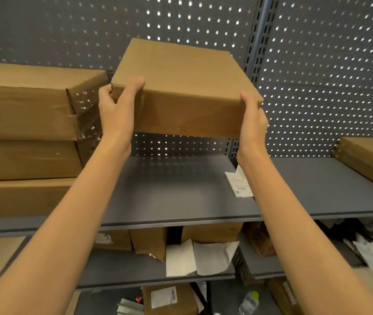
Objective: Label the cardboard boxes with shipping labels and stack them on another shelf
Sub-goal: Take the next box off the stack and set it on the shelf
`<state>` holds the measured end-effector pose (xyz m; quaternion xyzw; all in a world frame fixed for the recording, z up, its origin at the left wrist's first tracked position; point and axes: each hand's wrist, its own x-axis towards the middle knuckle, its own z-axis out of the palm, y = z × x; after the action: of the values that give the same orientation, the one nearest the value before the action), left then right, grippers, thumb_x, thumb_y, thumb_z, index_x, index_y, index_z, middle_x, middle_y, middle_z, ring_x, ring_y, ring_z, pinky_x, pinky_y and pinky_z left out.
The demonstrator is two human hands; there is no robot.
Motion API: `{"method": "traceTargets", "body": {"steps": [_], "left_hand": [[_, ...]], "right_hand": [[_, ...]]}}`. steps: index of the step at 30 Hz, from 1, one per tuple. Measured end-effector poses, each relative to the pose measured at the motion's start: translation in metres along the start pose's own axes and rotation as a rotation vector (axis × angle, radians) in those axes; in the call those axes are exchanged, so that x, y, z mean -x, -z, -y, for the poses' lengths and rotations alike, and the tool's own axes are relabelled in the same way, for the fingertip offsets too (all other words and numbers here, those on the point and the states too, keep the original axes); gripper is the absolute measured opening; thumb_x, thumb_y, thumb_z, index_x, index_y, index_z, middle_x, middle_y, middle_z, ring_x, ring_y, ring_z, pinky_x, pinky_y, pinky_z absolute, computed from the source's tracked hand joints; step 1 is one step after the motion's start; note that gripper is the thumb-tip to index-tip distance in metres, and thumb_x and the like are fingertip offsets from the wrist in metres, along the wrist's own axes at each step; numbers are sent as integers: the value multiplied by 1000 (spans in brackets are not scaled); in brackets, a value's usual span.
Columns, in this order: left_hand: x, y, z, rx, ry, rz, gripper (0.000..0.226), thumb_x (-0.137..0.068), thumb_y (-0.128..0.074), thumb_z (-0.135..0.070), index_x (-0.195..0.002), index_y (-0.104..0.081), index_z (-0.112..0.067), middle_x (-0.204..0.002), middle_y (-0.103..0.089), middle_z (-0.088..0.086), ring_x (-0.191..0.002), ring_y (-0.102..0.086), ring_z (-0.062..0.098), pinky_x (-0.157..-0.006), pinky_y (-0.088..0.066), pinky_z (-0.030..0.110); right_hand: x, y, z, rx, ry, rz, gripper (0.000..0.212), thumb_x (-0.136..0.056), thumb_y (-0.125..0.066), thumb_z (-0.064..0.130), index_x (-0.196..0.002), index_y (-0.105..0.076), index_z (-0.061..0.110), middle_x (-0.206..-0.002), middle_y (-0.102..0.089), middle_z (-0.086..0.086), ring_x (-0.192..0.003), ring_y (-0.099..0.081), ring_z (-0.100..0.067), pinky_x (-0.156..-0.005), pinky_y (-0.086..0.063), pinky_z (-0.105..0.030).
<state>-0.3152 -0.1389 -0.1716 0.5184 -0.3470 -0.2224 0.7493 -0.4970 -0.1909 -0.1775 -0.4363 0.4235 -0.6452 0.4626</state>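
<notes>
Step in hand, by my read: moving a box, either lifting it off the shelf for labelling or carrying it to stack (can't tell which; no label shows on the faces in view). The cardboard box (181, 87) is held in the air, clear above the grey shelf (176, 192), at about 12 o'clock in the view, tilted slightly with its near face toward the camera.

Left hand (118, 108) grips the near-left corner at 9 o'clock of the box, thumb on the front face, fingers wrapped round the side. Right hand (252, 119) grips the near-right corner at 3 o'clock, thumb up the edge. Hands well apart, both clamped on the box, both arms stretched up and forward.

Stack of boxes (26, 137) sits at 9 o'clock, just beside the left hand. Shipping labels (239, 185) lie on the shelf at 4 o'clock of the box.

Next move likely calls for keeping it level and clearing that stack.
</notes>
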Motion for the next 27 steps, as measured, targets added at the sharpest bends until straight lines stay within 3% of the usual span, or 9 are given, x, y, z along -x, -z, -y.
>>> {"method": "traceTargets", "body": {"steps": [4, 9, 16, 19, 22, 27], "left_hand": [[8, 6, 27, -24, 17, -21, 47, -83, -64, -41, -119, -43, -21, -108, -51, -13, -96, -49, 0, -76, -41, 18], [21, 17, 59, -76, 8, -39, 54, -83, -63, -42, -128, -41, -21, -107, -48, -15, -97, -47, 0, -76, -41, 19], [27, 26, 104, -151, 127, -64, 65, -79, -65, -47, -132, -41, -18, -120, -46, -4, -107, -45, 12, -83, -38, 28], [32, 32, 117, -152, 168, -79, 63, -80, -65, -44, -132, -41, -16, -116, -46, -5, -100, -46, 8, -74, -37, 23], [38, 36, 127, -163, 189, -76, 62, -82, -65, -40, -133, -40, -16, -114, -47, -6, -92, -46, 3, -69, -35, 19], [42, 42, 137, -189, 234, -81, 65, -82, -65, -41, -136, -38, -15, -124, -46, 0, -108, -46, 15, -77, -36, 25]], "right_hand": [[0, 8, -28, 10, -28, -5, 24, -90, -55, 40, -110, -54, 26, -100, -57, 14, -92, -54, -3, -77, -42, -25], [8, 20, -63, 2, -59, -8, 23, -92, -53, 37, -112, -52, 26, -100, -54, 16, -88, -49, 4, -67, -37, -17], [11, 27, -103, 61, -134, -16, 34, -91, -53, 40, -121, -48, 24, -110, -53, 13, -98, -50, -2, -73, -39, -21], [13, 31, -118, 100, -161, -13, 45, -91, -54, 40, -131, -47, 20, -118, -53, 10, -104, -50, -4, -78, -38, -21], [15, 34, -128, 129, -173, -12, 30, -91, -54, 36, -117, -50, 23, -109, -53, 11, -93, -49, 2, -70, -37, -17], [18, 38, -143, 156, -217, -10, 46, -90, -55, 39, -129, -48, 14, -128, -51, 2, -115, -47, -13, -85, -34, -27]]}}
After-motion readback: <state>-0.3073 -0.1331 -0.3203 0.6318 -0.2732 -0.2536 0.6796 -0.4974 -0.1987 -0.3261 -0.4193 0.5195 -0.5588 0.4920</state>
